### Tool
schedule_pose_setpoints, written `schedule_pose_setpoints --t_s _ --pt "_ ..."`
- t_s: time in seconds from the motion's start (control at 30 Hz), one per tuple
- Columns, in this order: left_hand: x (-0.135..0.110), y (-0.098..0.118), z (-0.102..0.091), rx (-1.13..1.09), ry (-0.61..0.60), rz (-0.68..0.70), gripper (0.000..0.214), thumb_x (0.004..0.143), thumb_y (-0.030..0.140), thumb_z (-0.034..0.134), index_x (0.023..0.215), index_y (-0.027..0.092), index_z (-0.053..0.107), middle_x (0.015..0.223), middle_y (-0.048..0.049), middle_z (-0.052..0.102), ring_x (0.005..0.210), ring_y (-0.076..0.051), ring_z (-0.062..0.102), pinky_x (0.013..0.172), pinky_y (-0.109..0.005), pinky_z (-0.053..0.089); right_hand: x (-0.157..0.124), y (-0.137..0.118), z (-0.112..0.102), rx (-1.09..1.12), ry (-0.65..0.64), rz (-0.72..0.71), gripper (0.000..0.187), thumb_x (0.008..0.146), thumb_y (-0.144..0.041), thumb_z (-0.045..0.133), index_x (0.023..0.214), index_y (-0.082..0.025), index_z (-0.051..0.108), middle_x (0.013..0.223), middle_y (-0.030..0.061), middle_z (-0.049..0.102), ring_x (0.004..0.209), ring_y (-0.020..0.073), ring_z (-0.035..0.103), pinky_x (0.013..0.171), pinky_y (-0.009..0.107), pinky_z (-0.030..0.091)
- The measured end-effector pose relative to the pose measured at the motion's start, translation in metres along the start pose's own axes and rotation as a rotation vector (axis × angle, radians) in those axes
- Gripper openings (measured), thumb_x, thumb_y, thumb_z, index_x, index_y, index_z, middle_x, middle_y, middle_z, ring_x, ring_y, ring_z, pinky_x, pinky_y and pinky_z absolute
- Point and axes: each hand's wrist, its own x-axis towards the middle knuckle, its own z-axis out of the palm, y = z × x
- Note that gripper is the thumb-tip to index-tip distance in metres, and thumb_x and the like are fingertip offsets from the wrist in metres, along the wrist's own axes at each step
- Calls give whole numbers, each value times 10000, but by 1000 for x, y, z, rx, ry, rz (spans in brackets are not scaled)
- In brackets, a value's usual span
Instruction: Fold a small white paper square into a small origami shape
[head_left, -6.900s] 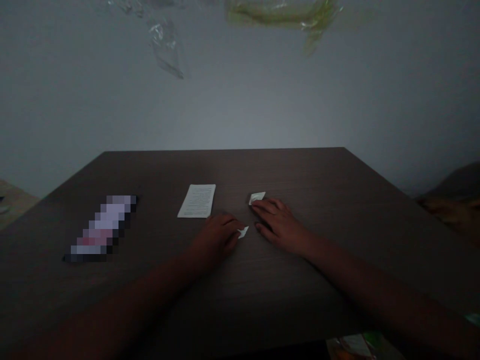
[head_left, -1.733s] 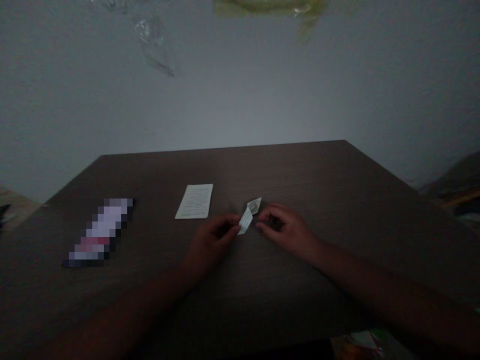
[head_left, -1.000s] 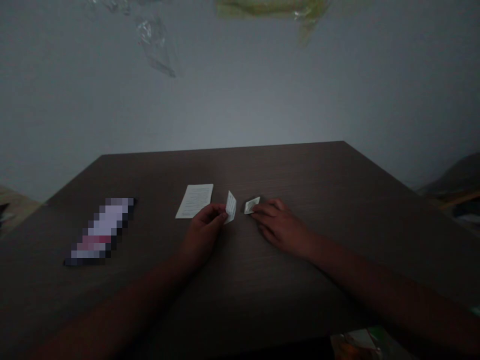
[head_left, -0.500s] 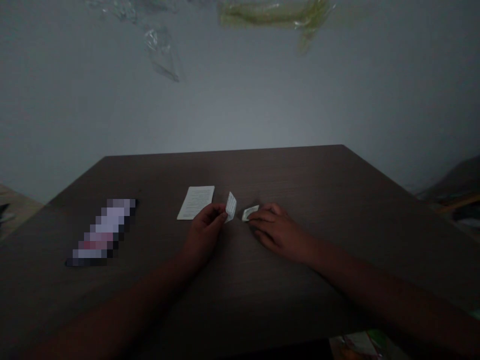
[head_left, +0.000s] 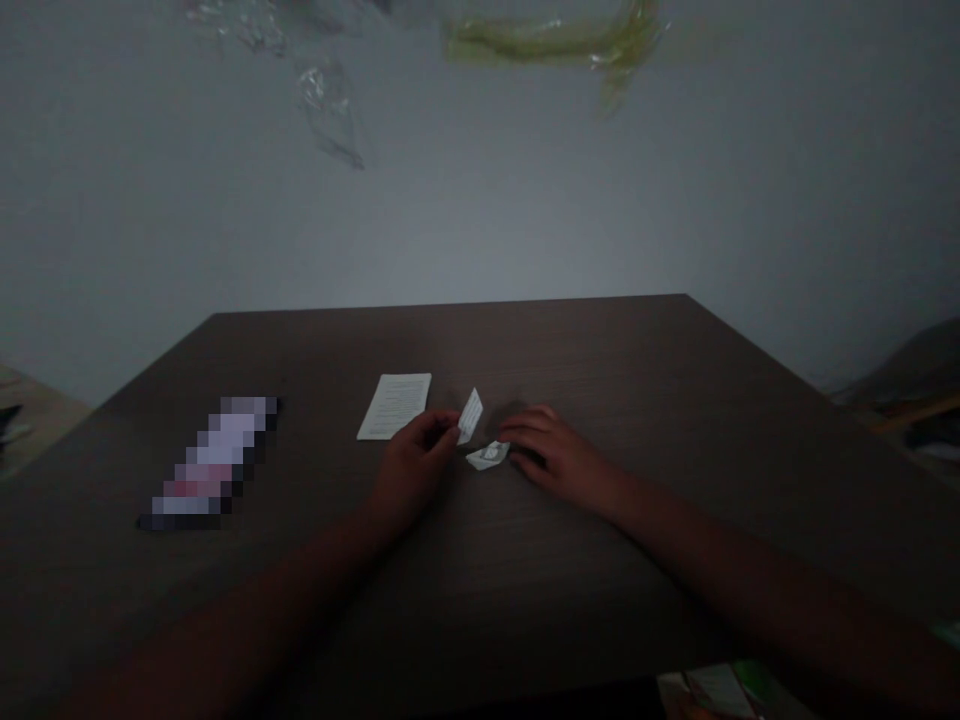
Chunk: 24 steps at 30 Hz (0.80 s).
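My left hand (head_left: 416, 460) is closed, pinching an upright piece of printed paper (head_left: 470, 416) between thumb and fingers. The piece is folded to a slanted point at the top. Just below it on the table lies a small folded paper (head_left: 488, 456), boat-like in outline, with a grey mark inside. My right hand (head_left: 559, 455) rests to the right with its fingers apart and slightly curved. Its fingertips are at the right tip of the folded paper; whether they touch it is hard to make out. Partly behind my left hand lies a flat printed sheet or pad (head_left: 396, 403).
A phone (head_left: 217, 465) with a pixelated screen lies on the left of the dark brown table (head_left: 480, 590). The table's far edge is near a grey wall (head_left: 480, 190) with clear and yellow tape (head_left: 540, 40) on it. Colourful packaging (head_left: 712, 692) shows below the front edge.
The folded paper has come out from under my right fingers and now lies further left and nearer me. My left hand still pinches its paper, shifted slightly right.
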Motion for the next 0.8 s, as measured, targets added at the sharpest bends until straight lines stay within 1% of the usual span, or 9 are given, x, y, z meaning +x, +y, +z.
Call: schedule_pose_setpoints --t_s 0.1,0.2,0.3,0.4,0.47,0.57,0.7,0.8 --pt "4 -3 0 2 -38 7 211 954 434 753 1034 257 836 1074 -58 909 1059 -313 862 1013 -453 688 2 -2 1 53 15 31 262 1108 -113 717 1296 -258 827 1281 109 865 1270 307 783 1175 562 625" --pt "6 -7 0 55 -57 46 209 987 414 735 1066 262 856 1092 -62 915 1051 -312 864 1004 -455 684 3 -5 -1 121 0 65 195 1116 -127 716 1218 -257 819 1226 101 866 1213 296 793 1125 523 637" --pt "6 -11 0 141 -51 124 199 1009 371 720 1076 266 875 1096 -67 910 1008 -302 852 951 -444 681 3 -10 -4 194 14 141 170 1094 -139 742 1182 -273 799 1229 83 869 1199 290 799 1104 503 635" --pt "4 -15 -1 203 -67 249 189 1035 300 713 1098 267 889 1090 -61 899 976 -276 838 908 -412 685 4 -15 -5 270 34 258 172 1047 -147 788 1141 -289 766 1200 56 866 1144 278 809 1056 470 640" --pt "4 -18 -1 217 -89 320 183 1043 244 718 1105 266 889 1085 -53 893 977 -260 835 913 -396 694 5 -18 -5 313 26 332 198 1017 -149 815 1130 -298 749 1184 43 865 1115 271 817 1034 454 641" --pt "4 -23 0 218 -121 406 200 1031 167 732 1119 264 883 1116 -51 891 1018 -248 841 963 -398 706 6 -20 -6 353 27 401 241 986 -157 850 1140 -299 730 1164 39 867 1095 271 826 1024 448 642" --pt "4 -27 0 223 -166 530 223 1057 133 725 1172 254 875 1193 -77 882 1106 -256 846 1027 -433 708 6 -21 -6 358 16 421 245 984 -173 864 1136 -298 718 1148 34 862 1073 267 820 999 434 642" --pt "2 -25 0 227 -197 551 197 1066 152 724 1145 249 876 1188 -84 874 1128 -263 838 1042 -439 697 4 -21 -5 331 29 381 235 994 -173 858 1142 -290 716 1177 43 856 1089 265 813 1009 435 642"
